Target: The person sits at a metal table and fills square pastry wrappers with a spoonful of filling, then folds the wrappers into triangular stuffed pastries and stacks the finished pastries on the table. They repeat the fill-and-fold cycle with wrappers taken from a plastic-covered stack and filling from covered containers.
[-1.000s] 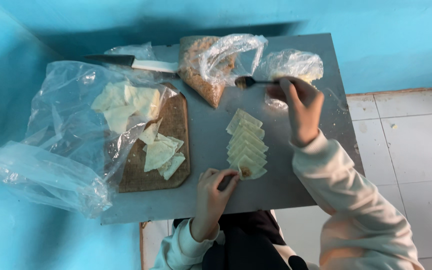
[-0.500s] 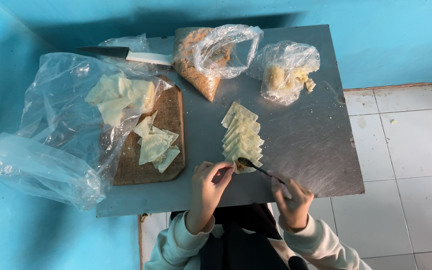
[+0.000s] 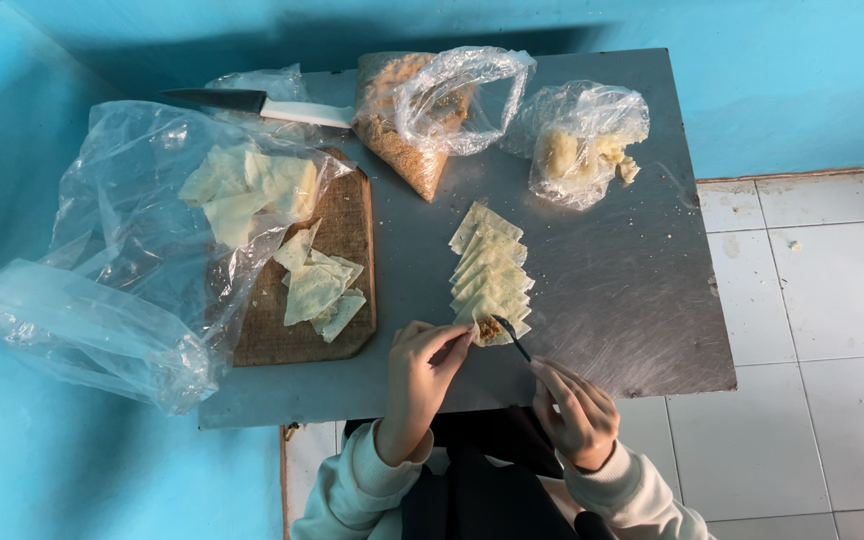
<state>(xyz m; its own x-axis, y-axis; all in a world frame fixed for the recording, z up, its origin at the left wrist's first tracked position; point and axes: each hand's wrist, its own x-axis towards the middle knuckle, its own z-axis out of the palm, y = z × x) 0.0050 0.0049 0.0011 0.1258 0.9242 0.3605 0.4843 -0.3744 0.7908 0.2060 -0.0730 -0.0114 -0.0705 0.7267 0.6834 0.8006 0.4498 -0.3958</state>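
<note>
Now | left fingers (image 3: 449,345) pinch wrapper (image 3: 493,329) | right fingers (image 3: 552,378) pinch spoon (image 3: 513,338) | bag (image 3: 580,140): filling

Clear plastic bags: big (image 3: 102,290) left; crumb-filled (image 3: 422,110), lumpy (image 3: 582,145) top.

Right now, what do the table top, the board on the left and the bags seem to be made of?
The table top looks like brushed steel: grey, with fine scratches and a dull sheen. The board seems to be wood, brown and matte, though its weave-like texture leaves that open. The bags look like thin clear plastic film, crinkled and glossy.
</note>
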